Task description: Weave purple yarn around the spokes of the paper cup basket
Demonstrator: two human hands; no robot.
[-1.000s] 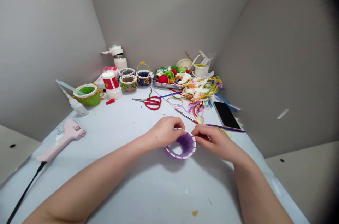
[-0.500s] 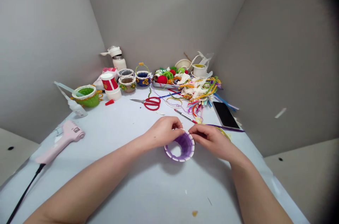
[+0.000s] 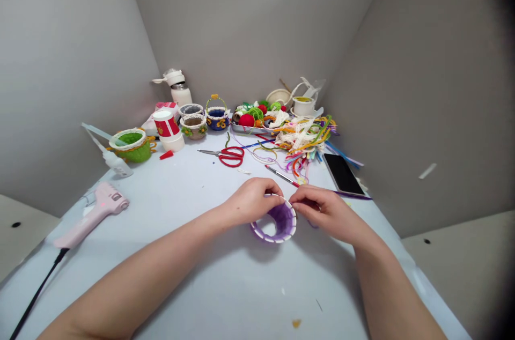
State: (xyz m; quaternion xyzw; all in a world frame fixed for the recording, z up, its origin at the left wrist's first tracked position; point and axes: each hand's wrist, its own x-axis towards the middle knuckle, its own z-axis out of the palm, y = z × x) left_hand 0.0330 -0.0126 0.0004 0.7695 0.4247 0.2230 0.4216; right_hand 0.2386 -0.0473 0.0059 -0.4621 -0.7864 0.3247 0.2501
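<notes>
A small purple woven cup (image 3: 277,224) with a white-stitched rim lies tilted on the white table (image 3: 225,286), its mouth facing me. My left hand (image 3: 251,201) grips the cup's far left rim with curled fingers. My right hand (image 3: 324,212) pinches the rim on the right side, fingers closed on it. A purple pipe cleaner (image 3: 346,195) runs from behind my right hand toward the right.
A pink glue gun (image 3: 94,214) lies at the left with its black cord. Red scissors (image 3: 227,155), a black phone (image 3: 341,174), a heap of coloured pipe cleaners (image 3: 306,141), finished little baskets (image 3: 201,120), a green basket (image 3: 132,144) and a glue bottle (image 3: 115,160) stand further back.
Both hands stay on the purple cup. The cup has turned slightly and my right fingers have shifted a little along its rim.
</notes>
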